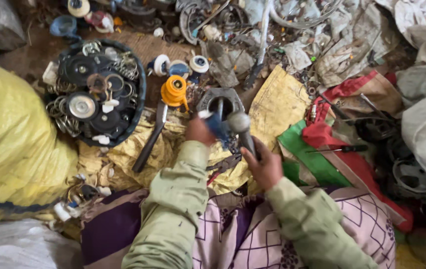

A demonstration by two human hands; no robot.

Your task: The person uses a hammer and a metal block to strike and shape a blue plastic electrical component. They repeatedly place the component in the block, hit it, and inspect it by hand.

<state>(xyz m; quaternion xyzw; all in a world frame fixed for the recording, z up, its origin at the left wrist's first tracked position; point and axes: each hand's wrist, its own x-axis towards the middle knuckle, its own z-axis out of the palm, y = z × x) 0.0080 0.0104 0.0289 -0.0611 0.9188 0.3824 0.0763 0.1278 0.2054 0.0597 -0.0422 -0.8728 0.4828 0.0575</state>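
two hands work close together just above the middle of the frame. the right hand [265, 167] is wrapped tight around the handle of a hammer [242, 128], whose grey metal head stands up just above the fist. the left hand [199, 130] is closed on a small blue and white piece [216, 124], held right beside the hammer head; whether the two touch i cannot tell. both sleeves are pale green.

just behind the hands sits a grey metal block with a hollow middle [220, 101] on a crumpled yellow sack [277, 107]. to its left is an orange wheel part [174, 91], and a long dark metal bar [152, 135] runs down from there toward lower left. pliers with red grips [223, 165] lie between the forearms.

in the upper left, a round dark basket [139, 94] holds black discs, metal rings and springs. a big yellow bag [14, 144] fills the left edge. red and green cloth [322, 154] lies to the right, with a screwdriver [340, 149] on it.
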